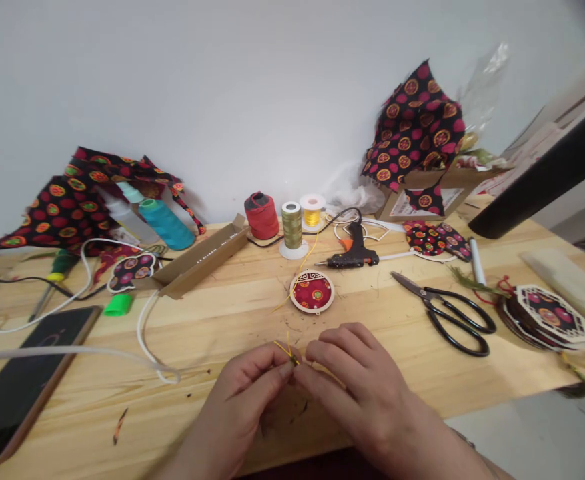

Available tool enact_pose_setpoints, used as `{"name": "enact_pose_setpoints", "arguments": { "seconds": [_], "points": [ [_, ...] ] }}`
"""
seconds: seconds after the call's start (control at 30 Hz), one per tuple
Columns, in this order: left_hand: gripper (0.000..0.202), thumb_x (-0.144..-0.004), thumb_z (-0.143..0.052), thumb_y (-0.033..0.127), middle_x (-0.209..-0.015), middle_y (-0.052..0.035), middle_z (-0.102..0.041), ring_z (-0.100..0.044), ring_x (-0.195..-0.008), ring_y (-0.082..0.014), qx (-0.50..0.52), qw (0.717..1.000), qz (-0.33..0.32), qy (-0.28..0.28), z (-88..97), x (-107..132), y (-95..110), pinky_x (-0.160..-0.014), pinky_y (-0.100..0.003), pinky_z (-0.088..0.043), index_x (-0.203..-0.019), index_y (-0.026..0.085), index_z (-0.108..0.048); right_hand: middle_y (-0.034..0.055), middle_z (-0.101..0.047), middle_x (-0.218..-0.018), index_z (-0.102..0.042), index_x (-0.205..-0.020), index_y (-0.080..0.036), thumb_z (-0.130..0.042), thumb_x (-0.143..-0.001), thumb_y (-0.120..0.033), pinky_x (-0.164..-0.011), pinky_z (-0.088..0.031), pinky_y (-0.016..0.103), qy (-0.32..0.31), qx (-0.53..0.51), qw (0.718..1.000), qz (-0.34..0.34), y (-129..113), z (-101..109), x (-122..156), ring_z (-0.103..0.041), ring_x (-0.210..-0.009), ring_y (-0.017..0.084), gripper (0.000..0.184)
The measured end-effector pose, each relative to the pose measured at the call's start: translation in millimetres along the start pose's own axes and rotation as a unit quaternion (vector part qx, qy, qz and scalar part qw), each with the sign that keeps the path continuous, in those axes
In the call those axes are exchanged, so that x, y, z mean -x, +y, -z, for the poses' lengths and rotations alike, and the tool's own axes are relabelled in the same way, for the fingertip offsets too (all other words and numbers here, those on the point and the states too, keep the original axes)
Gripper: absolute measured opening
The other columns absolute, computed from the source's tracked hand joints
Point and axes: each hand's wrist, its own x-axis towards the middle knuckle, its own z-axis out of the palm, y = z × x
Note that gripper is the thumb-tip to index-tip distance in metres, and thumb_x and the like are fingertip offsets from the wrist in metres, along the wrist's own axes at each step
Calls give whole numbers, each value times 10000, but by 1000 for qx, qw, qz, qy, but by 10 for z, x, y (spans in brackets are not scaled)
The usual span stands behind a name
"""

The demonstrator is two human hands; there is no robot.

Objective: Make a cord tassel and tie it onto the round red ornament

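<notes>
My left hand (245,393) and my right hand (357,380) meet at the near edge of the wooden table (252,313). Both pinch a thin yellow thread (288,352) between their fingertips, which touch. Just beyond them lies a round red fabric ornament (312,291) in a pale wooden frame. A strand of yellow thread runs from it back to the yellow spool (312,210). A green spool (291,227) and a red spool (261,215) stand beside that.
Black scissors (447,310) and a black glue gun (355,252) lie right of centre. A stack of framed ornaments (547,317) sits far right. A phone (22,380), white cable (122,350), cardboard box (197,261) and patterned fabric (72,200) fill the left.
</notes>
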Motion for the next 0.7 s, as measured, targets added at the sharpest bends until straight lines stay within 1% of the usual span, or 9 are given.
{"name": "enact_pose_setpoints", "arguments": {
  "seconds": [0.13,0.27,0.37,0.47,0.6,0.7],
  "points": [
    [191,-824,-571,283,-635,34,-503,-423,-646,-138,-98,995,-32,-1,31,16,9,-612,-229,-357,-674,187,-639,72,-627,-917,-607,-933,-132,-410,-930,-111,-718,-386,362,-44,20,999,1,-1,14,-7,-511,-833,194,198],
    [197,-841,-534,268,-681,23,-546,-471,-696,-158,-165,985,-56,-17,14,35,77,-665,-243,-372,-692,193,-637,63,-618,-903,-603,-914,-143,-412,-929,-124,-715,-377,362,-68,20,997,-11,-10,21,1,-503,-829,194,193],
    [203,-848,-520,273,-674,28,-529,-470,-690,-156,-184,981,-61,-20,7,47,98,-653,-240,-370,-698,197,-633,53,-610,-881,-605,-900,-148,-401,-932,-119,-706,-372,348,-53,7,998,-14,-8,28,7,-497,-814,182,209],
    [205,-855,-510,283,-683,27,-524,-455,-682,-150,-189,980,-55,-19,23,45,63,-630,-237,-357,-716,197,-632,42,-603,-875,-605,-918,-158,-407,-934,-117,-709,-370,332,-47,-17,998,-29,3,26,21,-489,-812,168,203],
    [210,-855,-519,310,-648,40,-469,-388,-601,-125,-162,985,-34,-36,46,32,5,-542,-228,-310,-700,195,-601,38,-603,-924,-586,-915,-157,-414,-926,-99,-735,-365,316,-50,-65,996,-44,18,15,41,-476,-834,158,182],
    [228,-851,-528,320,-604,54,-415,-342,-549,-110,-145,988,-20,-40,42,36,2,-496,-226,-271,-668,191,-570,39,-606,-944,-571,-894,-156,-419,-923,-89,-752,-363,320,-50,-89,993,-52,23,8,44,-476,-849,162,168]
  ]
}}
